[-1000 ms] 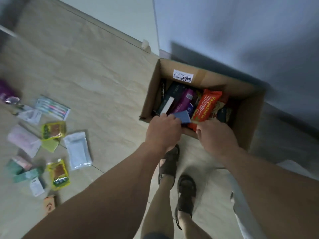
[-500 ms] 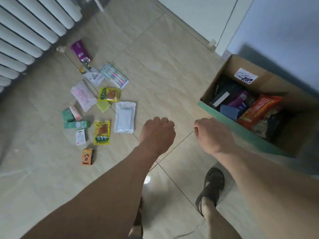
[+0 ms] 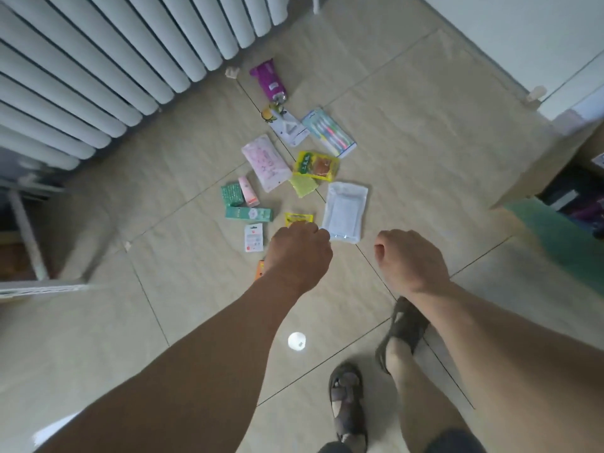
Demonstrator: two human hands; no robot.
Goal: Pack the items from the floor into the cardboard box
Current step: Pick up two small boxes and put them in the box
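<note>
About a dozen items lie loose on the floor (image 3: 425, 132) at twelve o'clock of your hands, near the radiator (image 3: 98, 60); the cardboard box (image 3: 536, 178), cut off at three o'clock, already holds some dark packets, so packing seems partly done. Your left hand (image 3: 299, 253) and right hand (image 3: 410, 259) hang curled and empty. The left covers most of a yellow sachet (image 3: 299, 218); the white pouch (image 3: 344, 212) lies just beside it. Labels are too blurred to read.
</note>
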